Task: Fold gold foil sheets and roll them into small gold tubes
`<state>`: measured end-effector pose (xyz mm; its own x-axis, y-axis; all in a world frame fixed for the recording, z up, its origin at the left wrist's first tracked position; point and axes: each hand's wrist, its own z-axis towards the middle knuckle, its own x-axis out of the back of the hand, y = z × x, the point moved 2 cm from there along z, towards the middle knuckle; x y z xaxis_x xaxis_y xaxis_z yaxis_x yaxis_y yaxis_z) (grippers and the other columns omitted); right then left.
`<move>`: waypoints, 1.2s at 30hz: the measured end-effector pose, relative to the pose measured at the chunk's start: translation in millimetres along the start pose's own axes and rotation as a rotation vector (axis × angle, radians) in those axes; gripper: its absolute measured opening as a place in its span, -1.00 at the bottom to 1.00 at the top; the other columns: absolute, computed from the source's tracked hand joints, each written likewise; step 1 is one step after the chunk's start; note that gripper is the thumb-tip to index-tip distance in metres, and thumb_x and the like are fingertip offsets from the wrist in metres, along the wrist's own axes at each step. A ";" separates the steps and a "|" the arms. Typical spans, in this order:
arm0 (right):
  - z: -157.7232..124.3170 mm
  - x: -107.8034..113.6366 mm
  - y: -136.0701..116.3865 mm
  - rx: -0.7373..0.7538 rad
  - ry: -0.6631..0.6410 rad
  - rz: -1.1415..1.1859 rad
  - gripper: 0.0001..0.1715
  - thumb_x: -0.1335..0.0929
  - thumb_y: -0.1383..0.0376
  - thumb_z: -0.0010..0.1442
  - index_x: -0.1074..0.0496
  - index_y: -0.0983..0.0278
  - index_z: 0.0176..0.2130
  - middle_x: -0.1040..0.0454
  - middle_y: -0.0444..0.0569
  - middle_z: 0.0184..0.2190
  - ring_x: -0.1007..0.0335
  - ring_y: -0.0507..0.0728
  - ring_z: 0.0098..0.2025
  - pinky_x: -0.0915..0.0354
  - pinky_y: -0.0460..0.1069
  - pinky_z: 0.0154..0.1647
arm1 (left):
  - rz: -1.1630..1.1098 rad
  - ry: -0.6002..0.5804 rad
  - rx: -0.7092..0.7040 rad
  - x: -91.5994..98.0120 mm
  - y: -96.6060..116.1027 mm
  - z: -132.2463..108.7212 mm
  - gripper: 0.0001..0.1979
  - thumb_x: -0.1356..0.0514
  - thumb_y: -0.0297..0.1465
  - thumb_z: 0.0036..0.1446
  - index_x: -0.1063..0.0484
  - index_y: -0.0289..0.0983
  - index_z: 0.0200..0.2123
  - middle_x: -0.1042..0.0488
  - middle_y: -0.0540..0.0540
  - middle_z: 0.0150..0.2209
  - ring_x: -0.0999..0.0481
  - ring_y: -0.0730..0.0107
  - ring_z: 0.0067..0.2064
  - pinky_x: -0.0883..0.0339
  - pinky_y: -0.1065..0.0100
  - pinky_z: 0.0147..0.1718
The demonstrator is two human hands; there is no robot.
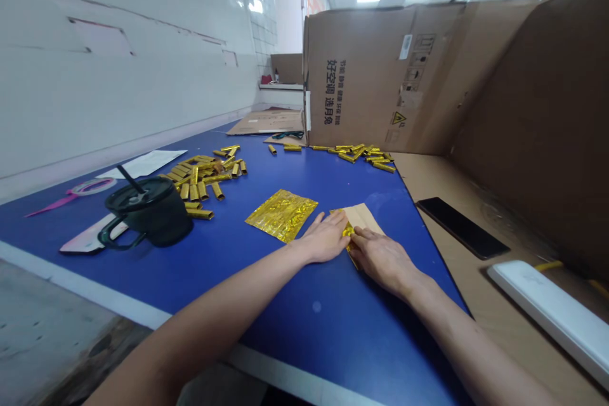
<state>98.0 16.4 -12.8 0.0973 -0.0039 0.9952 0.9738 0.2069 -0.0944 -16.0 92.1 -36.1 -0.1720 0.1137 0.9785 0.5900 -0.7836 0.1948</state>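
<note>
A sheet of gold foil paper [362,216] with a tan back lies partly folded on the blue tabletop, its gold side showing along the folded strip. My left hand [327,238] rests flat on the fold's far end, fingers stretched out. Bent fingers of my right hand [384,259] grip the near part of the strip; the thumb is mostly hidden. Just left of my hands, a second gold foil sheet [281,214] lies flat, gold side up. Small folded gold paper pieces [202,191] are heaped farther left, and another pile of gold pieces [358,153] sits at the back.
A dark lidded mug with a straw [157,219] stands on the left, near a roll of pink tape [94,186] and white paper [145,163]. A large cardboard box [371,89] borders the back. On the right lie a black phone [460,227] and a long white device [547,311].
</note>
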 end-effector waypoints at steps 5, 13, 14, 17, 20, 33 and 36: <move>-2.0 1.6 -1.7 -0.016 0.031 0.045 -0.55 -0.15 0.29 0.15 -0.18 0.29 0.05 -0.20 0.14 0.09 -0.15 0.15 0.08 -0.09 0.05 0.00 | 0.029 -0.061 -0.023 -3.6 -4.2 0.5 -0.46 0.21 -0.28 0.17 0.18 -0.33 0.19 0.16 -0.16 0.24 0.25 0.29 0.24 0.30 0.11 0.13; -4.5 11.5 -7.7 0.081 -0.065 -0.007 -0.73 -0.18 0.26 0.16 -0.40 0.30 -0.27 -0.43 0.08 -0.17 -0.33 0.15 -0.12 -0.03 0.07 0.02 | 0.041 -0.145 -0.039 -2.2 -5.0 -0.2 -0.38 0.25 -0.15 0.15 0.26 -0.34 0.21 0.26 -0.15 0.25 0.35 0.26 0.24 0.39 0.05 0.13; -5.6 14.0 -8.6 0.086 -0.088 -0.023 -0.71 -0.17 0.24 0.16 -0.41 0.31 -0.31 -0.45 0.08 -0.21 -0.36 0.15 -0.16 -0.05 0.05 -0.01 | 0.038 -0.151 -0.041 -1.7 -4.8 -0.3 -0.35 0.24 -0.11 0.14 0.27 -0.34 0.21 0.27 -0.16 0.25 0.36 0.25 0.24 0.39 0.04 0.13; -10.8 21.5 -13.8 0.082 -0.132 -0.087 -0.70 -0.21 0.21 0.15 -0.44 0.33 -0.33 -0.48 0.10 -0.26 -0.38 0.17 -0.19 -0.07 0.05 -0.01 | 0.025 -0.168 -0.049 -0.7 -4.4 -0.6 -0.30 0.22 -0.06 0.11 0.31 -0.33 0.21 0.29 -0.17 0.25 0.37 0.23 0.24 0.40 0.02 0.12; -18.8 26.9 -24.4 0.044 -0.184 -0.145 -0.68 -0.26 0.19 0.10 -0.46 0.36 -0.27 -0.48 0.14 -0.24 -0.37 0.23 -0.16 -0.03 0.13 0.03 | 0.016 -0.175 -0.052 -0.3 -4.3 -0.8 -0.29 0.23 -0.04 0.11 0.31 -0.33 0.21 0.30 -0.16 0.25 0.37 0.22 0.24 0.41 0.01 0.12; -34.5 23.8 -54.5 0.071 -0.224 -0.215 -0.53 -0.31 0.14 0.03 -0.48 0.51 -0.25 -0.50 0.29 -0.34 -0.44 0.28 -0.31 -0.24 0.15 -0.14 | 0.051 -0.138 -0.041 1.1 0.7 -5.4 -0.17 0.22 0.08 0.04 0.28 -0.39 0.21 0.29 -0.23 0.24 0.35 0.14 0.24 0.38 -0.05 0.10; -35.8 27.6 -56.0 0.064 -0.210 -0.210 -0.55 -0.30 0.13 0.04 -0.50 0.48 -0.30 -0.52 0.27 -0.41 -0.45 0.29 -0.34 -0.29 0.12 -0.24 | 0.121 -0.054 -0.031 0.5 10.5 -8.8 -0.28 0.21 0.01 0.10 0.12 -0.39 0.18 0.14 -0.25 0.22 0.21 0.12 0.23 0.29 -0.04 0.10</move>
<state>53.5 -30.3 19.1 -0.1555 0.1484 0.9766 0.9527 0.2839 0.1086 -16.9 78.6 -34.2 -0.0580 0.0493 0.9971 0.5793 -0.8117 0.0738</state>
